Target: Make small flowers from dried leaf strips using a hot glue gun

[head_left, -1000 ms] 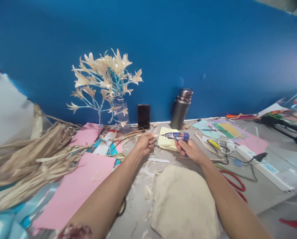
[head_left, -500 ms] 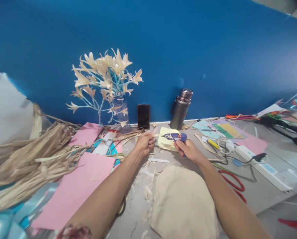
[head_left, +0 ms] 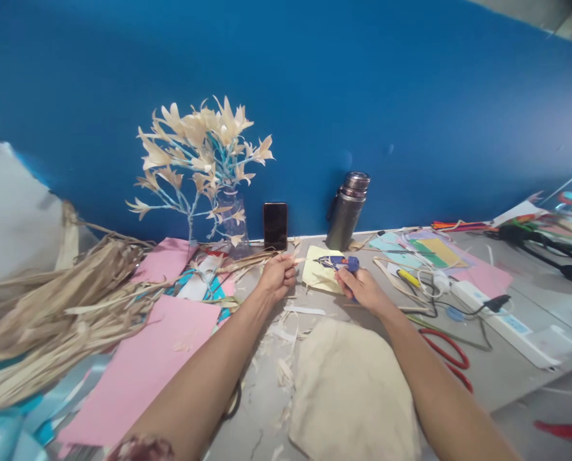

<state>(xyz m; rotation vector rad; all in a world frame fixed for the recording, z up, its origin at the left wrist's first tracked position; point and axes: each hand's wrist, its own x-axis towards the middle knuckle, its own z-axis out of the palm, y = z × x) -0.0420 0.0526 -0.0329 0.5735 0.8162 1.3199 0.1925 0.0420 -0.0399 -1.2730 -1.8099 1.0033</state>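
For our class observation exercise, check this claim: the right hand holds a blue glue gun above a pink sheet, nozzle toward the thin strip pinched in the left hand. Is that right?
Not quite: the sheet under the glue gun is pale yellow, not pink, as the head view shows. The right hand does hold it, nozzle toward the strip in the left hand.

Steel flask (head_left: 346,210): upright against the blue wall (head_left: 411,96). Phone (head_left: 275,225): upright, just left of the flask. Flower vase (head_left: 231,221): further left. Husk pile (head_left: 50,307): far left. Power strip (head_left: 504,319) and red scissors (head_left: 452,355): right of the flask, nearer the viewer.
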